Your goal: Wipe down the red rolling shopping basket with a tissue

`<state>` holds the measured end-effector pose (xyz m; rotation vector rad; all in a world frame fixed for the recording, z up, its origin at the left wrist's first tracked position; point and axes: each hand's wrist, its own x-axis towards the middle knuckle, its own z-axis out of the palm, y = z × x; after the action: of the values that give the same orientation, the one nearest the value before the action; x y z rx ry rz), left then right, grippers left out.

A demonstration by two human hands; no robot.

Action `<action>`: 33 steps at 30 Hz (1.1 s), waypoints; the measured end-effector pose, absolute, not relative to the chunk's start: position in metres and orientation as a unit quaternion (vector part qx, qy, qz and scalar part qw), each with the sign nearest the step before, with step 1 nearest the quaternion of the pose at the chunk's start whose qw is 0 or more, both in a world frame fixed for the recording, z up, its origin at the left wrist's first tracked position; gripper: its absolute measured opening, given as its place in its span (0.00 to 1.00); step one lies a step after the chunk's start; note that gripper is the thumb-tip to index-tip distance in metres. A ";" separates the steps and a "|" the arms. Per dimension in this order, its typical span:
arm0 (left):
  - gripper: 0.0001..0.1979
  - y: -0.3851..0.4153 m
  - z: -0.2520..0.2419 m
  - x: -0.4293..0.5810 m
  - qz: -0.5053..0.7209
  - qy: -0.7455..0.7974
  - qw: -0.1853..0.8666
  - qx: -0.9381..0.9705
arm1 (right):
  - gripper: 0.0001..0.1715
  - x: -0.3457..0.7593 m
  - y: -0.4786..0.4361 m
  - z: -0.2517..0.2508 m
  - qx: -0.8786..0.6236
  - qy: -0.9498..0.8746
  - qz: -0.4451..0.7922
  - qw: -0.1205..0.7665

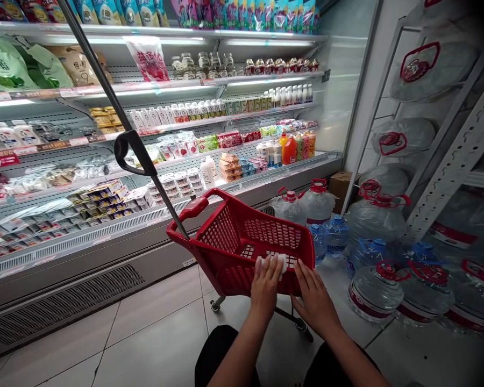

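A red plastic shopping cart (226,269) with a lattice basket stands right in front of me. My left hand (265,282) is closed over the basket's near rim, with a crumpled white tissue (282,263) under its fingers. Part of the tissue shows beside the fingertips, and the rest is covered. To the right, my right hand (311,293) lies against the near corner of the basket, its fingers stretched out and the thumb apart below. Nothing is visible between that hand and the red plastic. The bare basket floor shows through the opening.
A long metal pole with a black handle (135,153) rises from the cart's left end. Behind stands a refrigerated shelf (242,188) stocked with dairy and drinks. Large water bottles (375,293) crowd the right side. Pale floor tiles (153,328) lie below.
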<state>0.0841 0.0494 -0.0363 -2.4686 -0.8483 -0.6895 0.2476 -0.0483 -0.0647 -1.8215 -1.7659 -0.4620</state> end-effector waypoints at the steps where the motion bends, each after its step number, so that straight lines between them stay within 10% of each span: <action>1: 0.31 0.045 -0.041 0.093 -0.251 -0.290 0.217 -0.898 | 0.49 0.249 -0.048 -0.065 -0.678 -0.660 -0.166 0.277; 33: 0.33 0.058 -0.037 0.085 -0.251 -0.286 0.178 -0.908 | 0.55 0.229 -0.030 -0.057 -0.687 -0.648 -0.168 0.281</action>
<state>0.0853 0.0585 -0.0373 -2.5678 -0.8105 -0.7092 0.2285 -0.0303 -0.0567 -1.8419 -1.7367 -0.4495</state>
